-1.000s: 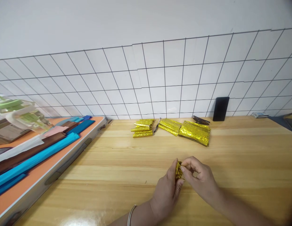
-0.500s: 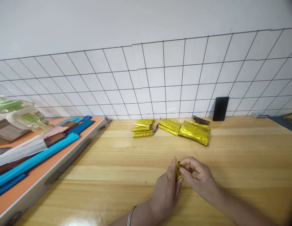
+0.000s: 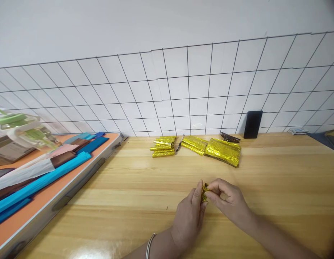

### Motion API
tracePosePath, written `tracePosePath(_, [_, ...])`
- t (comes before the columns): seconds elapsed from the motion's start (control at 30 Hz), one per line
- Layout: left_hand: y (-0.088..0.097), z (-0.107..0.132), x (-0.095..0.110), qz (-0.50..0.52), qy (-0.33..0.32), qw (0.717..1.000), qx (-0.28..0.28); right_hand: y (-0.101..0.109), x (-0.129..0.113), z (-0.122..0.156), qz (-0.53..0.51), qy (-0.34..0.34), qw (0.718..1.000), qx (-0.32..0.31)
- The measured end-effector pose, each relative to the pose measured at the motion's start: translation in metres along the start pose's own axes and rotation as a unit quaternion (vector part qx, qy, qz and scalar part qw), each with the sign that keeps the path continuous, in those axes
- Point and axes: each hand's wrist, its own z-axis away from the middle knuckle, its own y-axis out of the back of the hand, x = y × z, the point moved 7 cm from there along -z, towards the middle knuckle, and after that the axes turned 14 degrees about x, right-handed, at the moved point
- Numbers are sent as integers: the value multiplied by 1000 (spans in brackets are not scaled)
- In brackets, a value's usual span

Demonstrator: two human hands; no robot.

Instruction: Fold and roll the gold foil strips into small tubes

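Observation:
Both hands meet low over the wooden table (image 3: 277,172), pinching one small folded piece of gold foil paper (image 3: 204,192). My left hand (image 3: 187,218) grips it from the left with thumb up; a bangle sits on that wrist. My right hand (image 3: 228,203) closes its fingertips on the foil from the right. Most of the foil is hidden between the fingers. Farther back lie a pile of folded gold foil strips (image 3: 162,146) and a stack of flat gold foil sheets (image 3: 223,151).
An orange board (image 3: 48,194) at the left carries blue, brown and white paper rolls (image 3: 40,181) and a green-lidded clear container (image 3: 23,131). A black phone (image 3: 252,124) leans on the tiled wall. A dark clip (image 3: 229,137) and a pen (image 3: 179,143) lie near the foil.
The hands stayed in place; the fingers shifted slightly on the foil piece, pressing it smaller and a little lower. Nothing else moved.

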Motion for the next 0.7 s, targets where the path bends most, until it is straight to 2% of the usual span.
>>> tracePosePath(0.13, [-3, 1, -1, -28, 15, 999, 6, 1, 0, 2, -3, -9, 1000, 21])
tracePosePath(0.2, [-3, 2, -1, -8, 18, 1000, 11, 2, 1, 2, -1, -9, 999, 35])
tracePosePath(0.27, [0, 2, 2, 70, 17, 997, 16, 3, 1, 2, -1, -9, 999, 43])
tracePosePath(0.33, [5, 1, 2, 196, 44, 979, 22, 3, 1, 2, -10, -10, 999, 38])
tracePosePath(0.37, [7, -1, 0, 268, 77, 960, 23, 3, 1, 2, -17, -13, 999, 33])
tracePosePath(0.43, [2, -2, -7, 399, 175, 900, -2, 1, 1, 4, -42, -24, 999, 15])
tracePosePath(0.57, [-22, 1, -11, 568, 345, 742, -88, -9, 2, 10, -92, -61, 993, -41])
tracePosePath(0.63, [-33, 6, -7, 605, 389, 679, -146, -9, 2, 10, -76, -59, 995, -40])
tracePosePath(0.7, [-38, 11, -1, 617, 405, 643, -206, -7, 2, 8, -51, -44, 997, -27])
